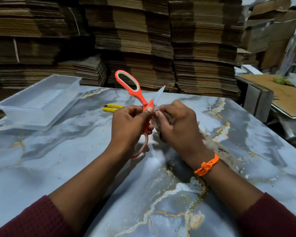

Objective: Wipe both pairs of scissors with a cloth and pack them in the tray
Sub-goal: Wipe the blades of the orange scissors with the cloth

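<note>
- Presently: orange scissors (142, 100), opened, above mid-worktop (58, 151); stiff, probably light, blades sharp, so best held by the handles.
- Left hand (128, 124) gripping them at pivot.
- Right hand (178, 127) pinching soft cloth (210, 142) round blade.
- Tray (10, 106): far-left corner.

Maroon knitted sleeves (32, 221), orange braided wristband (206, 165) on right wrist

Grey marble-look table (58, 159) w/ gold veins; behind it, stacks of flat cardboard (135, 40) (tops out of view), boxes (263, 31) at right; dim light.
</note>
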A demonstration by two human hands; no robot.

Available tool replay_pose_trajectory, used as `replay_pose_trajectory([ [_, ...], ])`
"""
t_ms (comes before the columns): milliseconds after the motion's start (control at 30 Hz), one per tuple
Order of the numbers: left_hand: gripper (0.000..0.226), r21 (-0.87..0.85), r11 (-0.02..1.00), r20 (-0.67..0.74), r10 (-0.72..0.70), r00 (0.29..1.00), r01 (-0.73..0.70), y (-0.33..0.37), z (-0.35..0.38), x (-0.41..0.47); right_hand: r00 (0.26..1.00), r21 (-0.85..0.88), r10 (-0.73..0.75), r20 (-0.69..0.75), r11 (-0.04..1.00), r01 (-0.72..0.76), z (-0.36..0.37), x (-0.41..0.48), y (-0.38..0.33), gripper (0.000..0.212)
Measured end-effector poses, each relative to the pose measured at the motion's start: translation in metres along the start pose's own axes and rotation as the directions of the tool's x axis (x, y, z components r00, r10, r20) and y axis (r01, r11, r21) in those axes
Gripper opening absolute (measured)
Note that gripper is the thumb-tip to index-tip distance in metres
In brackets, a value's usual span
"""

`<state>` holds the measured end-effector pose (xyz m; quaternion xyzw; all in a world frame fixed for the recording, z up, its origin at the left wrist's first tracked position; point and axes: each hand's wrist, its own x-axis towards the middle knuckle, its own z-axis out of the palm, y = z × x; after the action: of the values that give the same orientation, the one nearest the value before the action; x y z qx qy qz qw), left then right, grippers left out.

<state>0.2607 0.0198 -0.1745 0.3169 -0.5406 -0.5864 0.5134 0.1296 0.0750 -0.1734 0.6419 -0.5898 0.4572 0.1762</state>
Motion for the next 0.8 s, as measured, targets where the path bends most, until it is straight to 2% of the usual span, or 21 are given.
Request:
replay_pose_trajectory([
  [33,0.018,0.005,1.000,-0.004,0.008,1.000,-0.007,0.001,0.000,-0.001,1.000,-0.013,-0.008,-0.018,1.000,0.008,-0.001,0.001,-0.001,0.008],
  [100,0.020,0.012,1.000,-0.012,0.009,1.000,-0.009,0.003,0.000,-0.002,0.993,-0.070,-0.113,0.018,0.991,0.114,-0.005,-0.001,-0.003,0.009],
  [167,0.020,0.013,1.000,-0.017,-0.013,1.000,0.014,0.004,-0.003,-0.001,0.954,-0.147,-0.260,0.148,0.948,0.281,-0.009,-0.006,-0.003,0.008],
  [233,0.016,0.006,0.999,-0.018,-0.052,0.998,0.052,0.003,-0.006,-0.001,0.910,-0.161,-0.321,0.264,0.915,0.370,-0.009,-0.009,-0.001,0.013],
  [333,0.015,0.003,0.997,-0.015,-0.083,0.996,0.083,0.001,-0.006,0.001,0.885,-0.116,-0.309,0.347,0.923,0.368,-0.012,-0.004,0.002,0.010],
  [433,0.019,0.026,0.999,-0.025,-0.034,0.999,0.034,0.001,-0.007,0.002,0.857,-0.158,-0.314,0.409,0.900,0.405,-0.023,-0.005,0.009,0.006],
  [600,0.017,0.049,0.999,0.001,0.013,1.000,-0.013,0.000,-0.003,-0.001,0.945,-0.117,-0.261,0.199,0.951,0.287,-0.032,-0.002,0.006,0.023],
  [667,0.016,0.052,0.999,-0.005,0.009,1.000,-0.009,-0.001,-0.003,0.000,0.941,-0.113,-0.261,0.214,0.951,0.289,-0.022,-0.001,0.001,0.019],
  [800,0.018,0.014,0.998,-0.002,-0.068,0.998,0.068,-0.003,-0.006,0.000,0.908,-0.072,-0.257,0.332,0.953,0.296,-0.014,-0.008,0.006,0.015],
])
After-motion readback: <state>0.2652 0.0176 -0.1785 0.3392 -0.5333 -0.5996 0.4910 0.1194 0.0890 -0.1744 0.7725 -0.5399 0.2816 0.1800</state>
